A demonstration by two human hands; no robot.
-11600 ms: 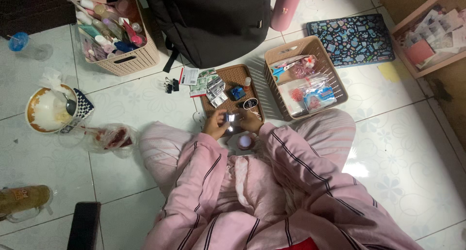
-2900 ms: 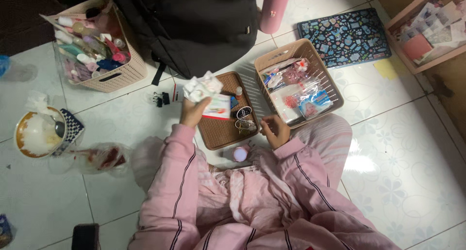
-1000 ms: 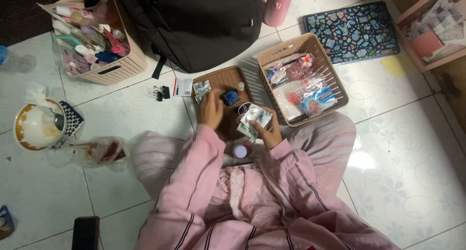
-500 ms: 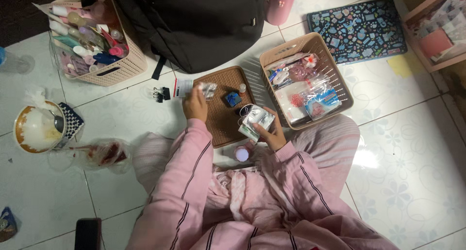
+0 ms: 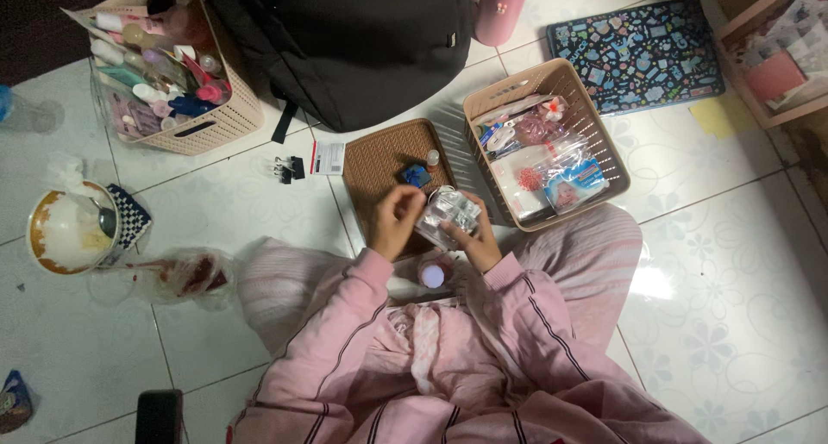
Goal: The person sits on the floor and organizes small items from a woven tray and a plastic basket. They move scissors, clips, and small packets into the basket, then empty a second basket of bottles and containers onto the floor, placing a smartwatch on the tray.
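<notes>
I sit on a tiled floor in pink striped clothes. My right hand holds a small stack of silvery foil packets just above the near edge of a brown woven tray. My left hand is pressed against the left side of the same stack, fingers curled on it. On the tray lie a small blue box and a tiny bottle. A round pink-lidded jar sits by my lap, below my hands.
A beige basket with bagged items stands right of the tray. Another basket of bottles and tubes is far left, next to a black backpack. Black binder clips, a small card, a used bowl and a patterned case lie around.
My left hand has come back from the tray's far left corner with a foil packet and joined my right hand at the stack. The tray's far part now lies bare.
</notes>
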